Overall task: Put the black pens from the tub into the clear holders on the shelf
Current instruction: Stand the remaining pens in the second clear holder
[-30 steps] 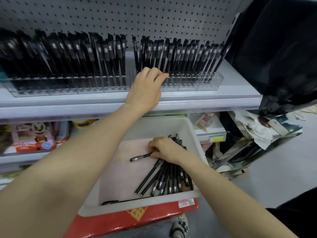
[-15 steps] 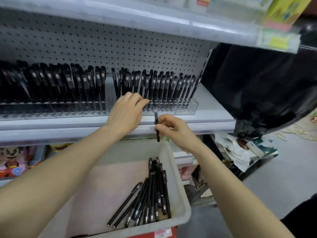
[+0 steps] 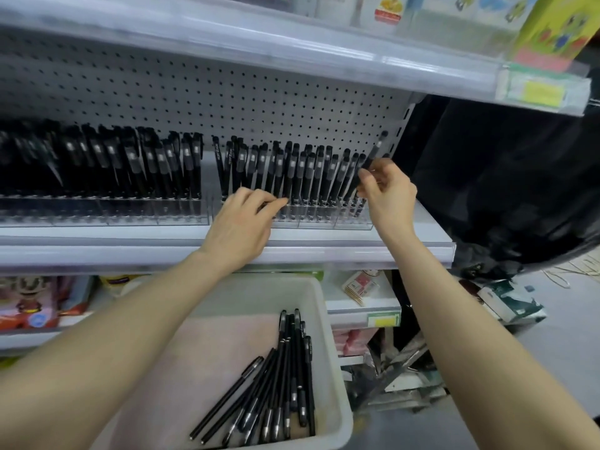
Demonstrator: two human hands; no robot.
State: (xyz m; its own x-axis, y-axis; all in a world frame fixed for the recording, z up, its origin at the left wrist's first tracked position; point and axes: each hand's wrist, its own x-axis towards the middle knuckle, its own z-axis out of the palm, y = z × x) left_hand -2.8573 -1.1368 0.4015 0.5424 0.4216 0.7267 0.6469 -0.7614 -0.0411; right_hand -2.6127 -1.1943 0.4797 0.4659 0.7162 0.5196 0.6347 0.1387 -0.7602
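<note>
The right grip [image 3: 388, 193] pinches one black pen [image 3: 374, 153], held tilted at the right end of the clear holder [image 3: 324, 222] on the shelf [image 3: 357, 251]. The left grip [image 3: 240, 222] is unclenched, its fingers laid against the row of stocked pens [image 3: 292, 177]. Loose pens [image 3: 285, 384] lie in the tub [image 3: 328, 319] below. Risk: the slanted tip may miss its slot, or nudge the leaning neighbours and tip them sideways. The white print on the barrels and the yellow rail tags [image 3: 540, 92] appear to carry text, but it is too blurred to read.
</note>
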